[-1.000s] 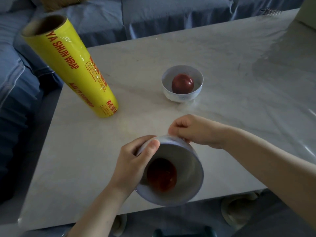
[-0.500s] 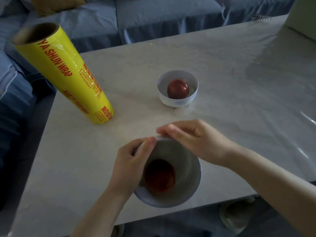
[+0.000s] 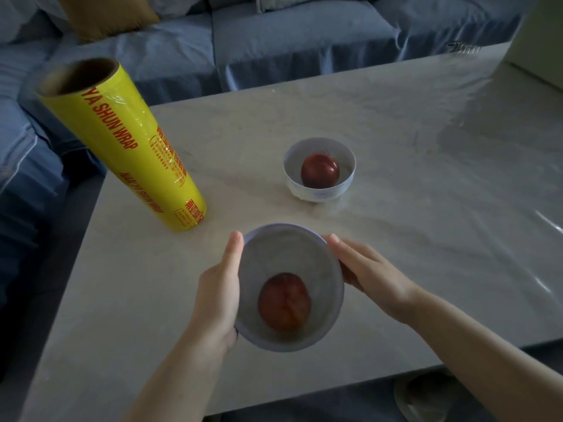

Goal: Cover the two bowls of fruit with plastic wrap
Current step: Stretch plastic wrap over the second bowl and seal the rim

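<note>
head view: pale marble-look table (image 3: 396, 132), blue sofa (image 3: 304, 35) behind, ochre cushion (image 3: 106, 13) at top left. yellow roll of plastic wrap (image 3: 128, 153) stands on end at table's left side, well apart from both hands, no loose sheet seen pulled off it. far bowl (image 3: 320, 194) sits mid-table w/ red fruit (image 3: 320, 170) inside; top looks bare, though thin film can't be ruled out at this res. near bowl (image 3: 289, 248) is at front edge of table, btwn both hands, holding a second red fruit (image 3: 285, 301). that fruit & the bowl's inside read hazy, dull, consistent w/ film stretched over the rim; judged wrapped, not confirmed. left hand (image 3: 217, 287) lies flat along bowl's left wall, digits straight, not curled. right hand (image 3: 371, 272) lies likewise on the right wall, fingers extended & pressing. undersides of both hands hidden, so whether bowl is lifted or resting can't be told. step in hand, by judgement: smoothing/sealing film down the sides of bowl no. 1. approx halfway thru task. next move calls for: set bowl down, take roll, draw a sheet wide enough to overhang far bowl's rim all round, tear clean, press edges. risk: film clinging to itself.
</note>
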`<action>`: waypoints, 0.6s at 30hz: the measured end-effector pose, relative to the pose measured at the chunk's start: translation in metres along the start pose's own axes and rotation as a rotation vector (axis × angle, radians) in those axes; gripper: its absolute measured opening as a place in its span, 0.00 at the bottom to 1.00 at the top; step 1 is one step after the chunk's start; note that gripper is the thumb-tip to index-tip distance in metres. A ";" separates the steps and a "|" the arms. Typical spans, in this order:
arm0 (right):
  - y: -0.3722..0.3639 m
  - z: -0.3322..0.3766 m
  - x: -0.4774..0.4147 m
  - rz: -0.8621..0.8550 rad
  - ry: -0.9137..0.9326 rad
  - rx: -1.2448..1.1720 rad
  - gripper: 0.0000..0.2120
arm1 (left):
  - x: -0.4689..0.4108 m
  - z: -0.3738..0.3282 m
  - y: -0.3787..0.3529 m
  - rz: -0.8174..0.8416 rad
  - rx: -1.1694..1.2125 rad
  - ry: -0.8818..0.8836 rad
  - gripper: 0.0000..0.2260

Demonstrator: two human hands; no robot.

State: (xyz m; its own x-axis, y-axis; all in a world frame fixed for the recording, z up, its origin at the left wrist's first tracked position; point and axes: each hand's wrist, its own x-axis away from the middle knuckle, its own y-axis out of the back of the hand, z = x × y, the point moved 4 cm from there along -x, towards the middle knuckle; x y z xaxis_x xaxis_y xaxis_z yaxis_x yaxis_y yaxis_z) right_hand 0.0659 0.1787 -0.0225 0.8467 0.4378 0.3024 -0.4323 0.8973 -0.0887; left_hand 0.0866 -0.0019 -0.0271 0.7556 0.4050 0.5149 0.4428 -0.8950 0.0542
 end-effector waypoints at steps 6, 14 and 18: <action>-0.003 -0.011 0.007 0.054 -0.169 -0.214 0.22 | -0.017 0.003 -0.004 0.096 0.169 0.133 0.21; -0.009 -0.025 -0.017 -0.147 -0.230 -0.395 0.12 | -0.022 -0.004 -0.008 -0.011 0.139 0.042 0.16; -0.014 -0.023 -0.032 -0.199 -0.229 -0.449 0.11 | -0.030 -0.005 -0.001 0.007 0.138 0.017 0.16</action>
State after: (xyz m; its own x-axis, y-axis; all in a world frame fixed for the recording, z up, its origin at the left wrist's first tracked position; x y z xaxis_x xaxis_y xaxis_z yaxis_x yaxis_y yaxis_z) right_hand 0.0521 0.1530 -0.0526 0.7876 0.2786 0.5496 -0.0526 0.9191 -0.3906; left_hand 0.0610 -0.0141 -0.0389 0.7507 0.3949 0.5297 0.5010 -0.8628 -0.0669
